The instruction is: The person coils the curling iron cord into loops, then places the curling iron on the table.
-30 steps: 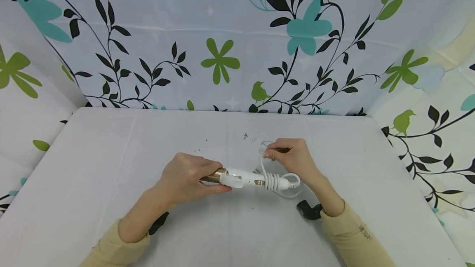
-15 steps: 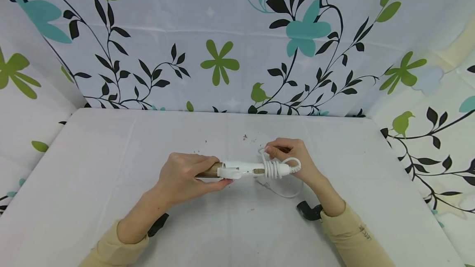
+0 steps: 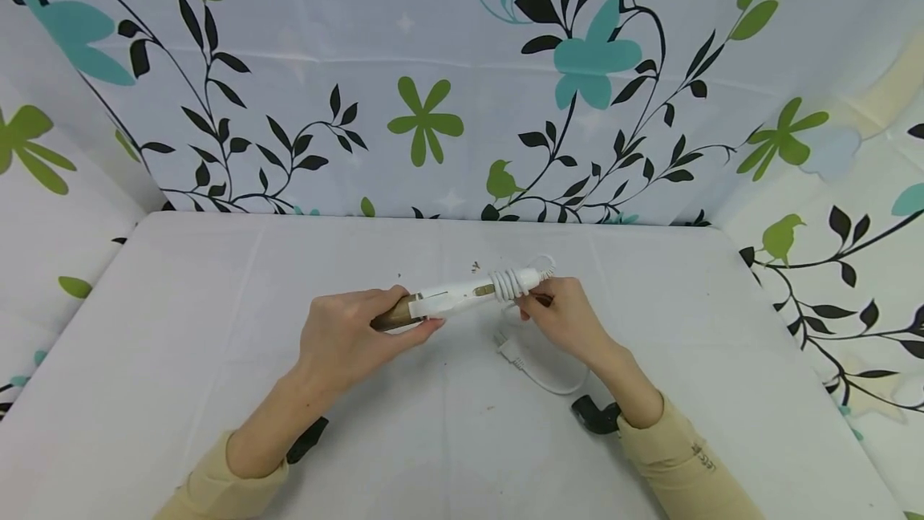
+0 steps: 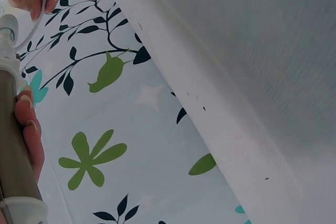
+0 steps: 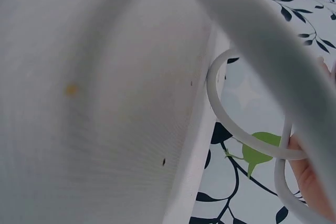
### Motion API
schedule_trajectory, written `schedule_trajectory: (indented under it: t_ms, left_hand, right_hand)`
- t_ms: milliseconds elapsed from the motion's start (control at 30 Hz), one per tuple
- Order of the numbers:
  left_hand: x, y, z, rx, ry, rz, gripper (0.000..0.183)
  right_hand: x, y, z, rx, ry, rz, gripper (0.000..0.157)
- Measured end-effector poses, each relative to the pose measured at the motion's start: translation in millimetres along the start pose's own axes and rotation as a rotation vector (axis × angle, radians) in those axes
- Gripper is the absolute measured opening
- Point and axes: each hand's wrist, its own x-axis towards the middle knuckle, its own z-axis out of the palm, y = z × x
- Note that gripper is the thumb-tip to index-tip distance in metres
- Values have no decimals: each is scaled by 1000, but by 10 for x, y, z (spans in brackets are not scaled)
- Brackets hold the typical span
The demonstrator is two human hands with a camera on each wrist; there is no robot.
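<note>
A curling iron (image 3: 451,298) with a white handle and a gold barrel is held over the table, its handle end tilted up to the right. My left hand (image 3: 346,335) grips the gold barrel (image 4: 13,129), thumb and fingers on either side. Several turns of white cord (image 3: 509,284) are wound round the handle. Just under the handle end, my right hand (image 3: 566,315) pinches the cord, a strand of which shows in the left wrist view. The loose end with the plug (image 3: 511,350) hangs below. A blurred length of cord (image 5: 262,61) crosses the right wrist view.
A white-covered table (image 3: 433,440) lies beneath, with small brown crumbs (image 3: 476,267) toward its back. Leaf-patterned cloth (image 3: 289,38) hangs behind and at both sides. Black devices (image 3: 596,416) sit at both wrists.
The handle end has swung up and away, and the curling iron has shifted slightly left. My right hand has gone from beyond the handle to under its end. The plug now hangs in plain view.
</note>
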Motion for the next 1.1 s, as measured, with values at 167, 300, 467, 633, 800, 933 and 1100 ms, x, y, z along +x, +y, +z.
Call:
schedule_trajectory:
  t_ms: [167, 300, 467, 633, 800, 933, 1100]
  left_hand:
    - [1, -14, -15, 82, -21, -108, 37]
    - [-4, -37, -16, 129, -63, -183, 38]
    - [4, -76, -27, 126, -60, -193, 48]
    - [15, -94, -34, 111, -23, -197, 64]
    - [17, -96, -53, 122, -33, -197, 69]
    - [12, -101, -66, 119, -44, -196, 65]
    - [14, -96, -82, 111, -30, -203, 50]
  right_hand:
    - [0, -26, -11, 41, -56, -77, 16]
    - [-2, -58, 3, 53, -87, -122, 15]
    - [-4, -71, 25, 34, -91, -123, 17]
    - [3, -67, 29, 23, -6, -63, 17]
    - [10, -53, 24, 27, 97, 34, 14]
    - [7, -54, 15, 26, 174, 45, 12]
    - [9, -21, 25, -18, 150, -75, 13]
